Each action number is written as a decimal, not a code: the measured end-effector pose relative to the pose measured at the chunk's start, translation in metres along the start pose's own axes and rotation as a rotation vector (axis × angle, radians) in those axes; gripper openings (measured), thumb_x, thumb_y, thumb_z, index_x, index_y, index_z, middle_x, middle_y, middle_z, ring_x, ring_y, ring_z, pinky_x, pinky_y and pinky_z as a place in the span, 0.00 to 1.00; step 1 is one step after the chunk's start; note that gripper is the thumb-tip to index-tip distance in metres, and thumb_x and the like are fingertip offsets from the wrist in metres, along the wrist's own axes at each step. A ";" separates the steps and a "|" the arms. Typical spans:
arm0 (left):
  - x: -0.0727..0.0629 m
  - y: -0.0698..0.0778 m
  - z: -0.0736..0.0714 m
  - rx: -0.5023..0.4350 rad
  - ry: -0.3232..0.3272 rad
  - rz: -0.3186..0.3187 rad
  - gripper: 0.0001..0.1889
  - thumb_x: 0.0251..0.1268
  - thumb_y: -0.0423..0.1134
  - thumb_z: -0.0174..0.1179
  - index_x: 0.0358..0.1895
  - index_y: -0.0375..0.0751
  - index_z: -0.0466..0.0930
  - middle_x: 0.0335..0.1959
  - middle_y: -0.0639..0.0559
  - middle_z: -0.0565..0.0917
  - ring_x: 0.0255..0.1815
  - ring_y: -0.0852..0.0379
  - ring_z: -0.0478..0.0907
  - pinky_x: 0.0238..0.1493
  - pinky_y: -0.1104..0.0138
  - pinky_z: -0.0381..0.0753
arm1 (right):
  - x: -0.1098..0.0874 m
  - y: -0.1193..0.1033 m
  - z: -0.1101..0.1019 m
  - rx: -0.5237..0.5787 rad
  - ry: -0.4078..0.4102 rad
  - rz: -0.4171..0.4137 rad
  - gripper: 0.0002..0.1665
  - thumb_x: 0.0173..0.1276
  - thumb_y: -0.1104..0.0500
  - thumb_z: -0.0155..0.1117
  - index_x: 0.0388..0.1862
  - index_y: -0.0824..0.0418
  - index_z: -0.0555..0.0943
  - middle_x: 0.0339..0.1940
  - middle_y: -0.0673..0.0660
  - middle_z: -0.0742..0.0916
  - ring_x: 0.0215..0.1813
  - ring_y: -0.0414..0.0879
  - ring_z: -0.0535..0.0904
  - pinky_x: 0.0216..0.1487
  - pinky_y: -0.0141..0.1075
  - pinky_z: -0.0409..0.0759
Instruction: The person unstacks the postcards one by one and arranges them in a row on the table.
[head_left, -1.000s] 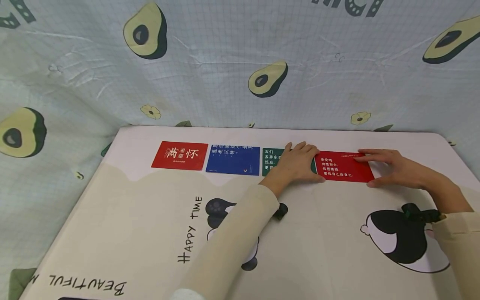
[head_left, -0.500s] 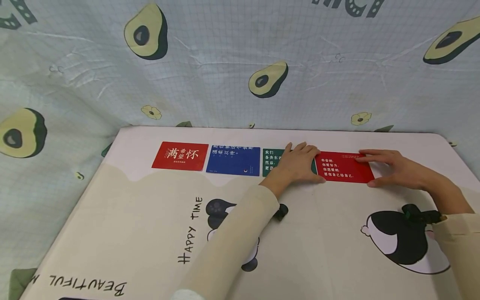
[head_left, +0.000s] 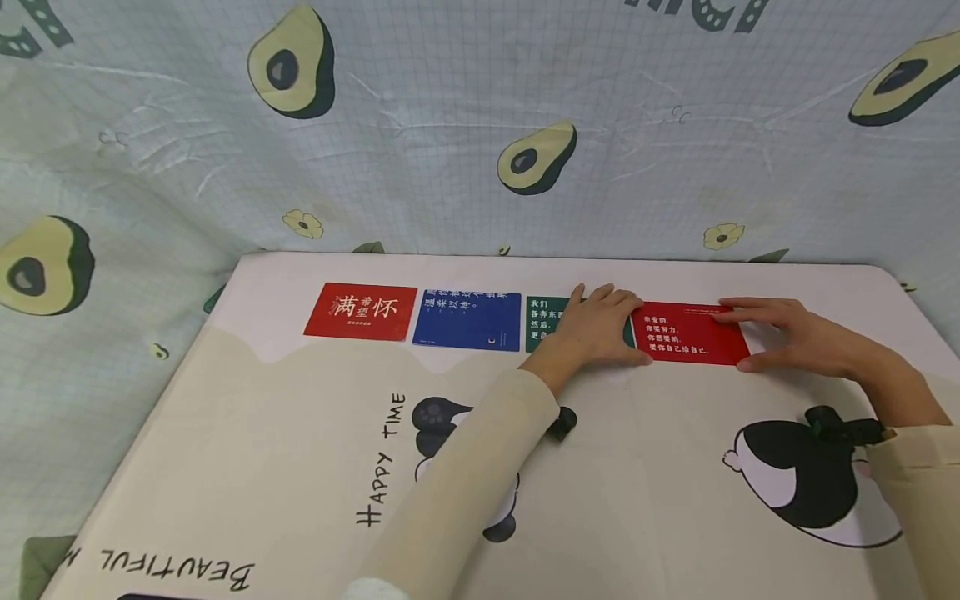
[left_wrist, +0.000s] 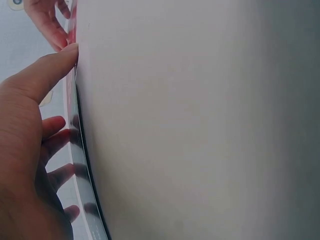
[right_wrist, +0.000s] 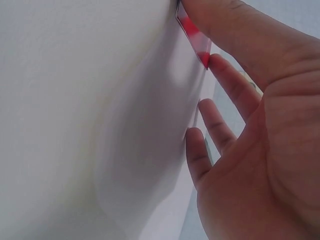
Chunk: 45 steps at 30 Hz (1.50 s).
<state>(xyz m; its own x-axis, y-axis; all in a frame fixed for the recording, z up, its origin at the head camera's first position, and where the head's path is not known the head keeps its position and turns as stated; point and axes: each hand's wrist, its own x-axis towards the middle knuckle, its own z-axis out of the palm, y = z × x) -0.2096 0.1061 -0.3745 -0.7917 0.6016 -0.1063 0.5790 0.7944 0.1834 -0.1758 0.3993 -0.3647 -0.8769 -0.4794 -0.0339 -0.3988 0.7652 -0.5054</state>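
1. The red card (head_left: 690, 333) lies flat on the table (head_left: 300, 467), last in a row, just right of the green card (head_left: 543, 323).
2. The left hand (head_left: 596, 329) rests spread across the green card, thumb at the red card's near left corner.
3. The right hand (head_left: 795, 337) touches the red card's right edge with straight fingers; it seems not to be pinching it.
4. The blue card (head_left: 467, 320) lies left of the green one.
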 end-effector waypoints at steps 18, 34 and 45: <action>0.003 0.004 -0.001 0.010 -0.010 -0.013 0.43 0.55 0.69 0.56 0.73 0.61 0.56 0.72 0.64 0.60 0.74 0.58 0.48 0.73 0.53 0.43 | -0.002 0.006 0.000 0.028 -0.008 0.023 0.41 0.45 0.64 0.79 0.63 0.59 0.76 0.68 0.63 0.70 0.64 0.28 0.55 0.54 0.36 0.69; 0.002 0.003 -0.001 -0.002 -0.011 -0.011 0.43 0.54 0.68 0.57 0.74 0.61 0.55 0.72 0.63 0.60 0.74 0.58 0.48 0.73 0.52 0.42 | -0.002 0.002 -0.001 0.032 -0.008 0.016 0.42 0.45 0.64 0.79 0.63 0.59 0.76 0.68 0.62 0.71 0.64 0.29 0.56 0.50 0.24 0.65; 0.000 0.002 -0.002 -0.008 -0.017 -0.005 0.45 0.55 0.69 0.55 0.75 0.61 0.52 0.74 0.63 0.56 0.75 0.58 0.46 0.73 0.52 0.41 | 0.000 -0.004 -0.005 0.083 -0.047 0.082 0.46 0.47 0.60 0.78 0.67 0.60 0.70 0.72 0.69 0.62 0.70 0.69 0.50 0.52 0.74 0.60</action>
<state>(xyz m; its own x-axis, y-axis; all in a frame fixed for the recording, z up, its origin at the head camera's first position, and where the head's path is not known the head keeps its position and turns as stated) -0.2088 0.1073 -0.3720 -0.7913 0.5987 -0.1241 0.5731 0.7970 0.1907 -0.1757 0.3979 -0.3581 -0.8915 -0.4376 -0.1174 -0.3007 0.7653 -0.5691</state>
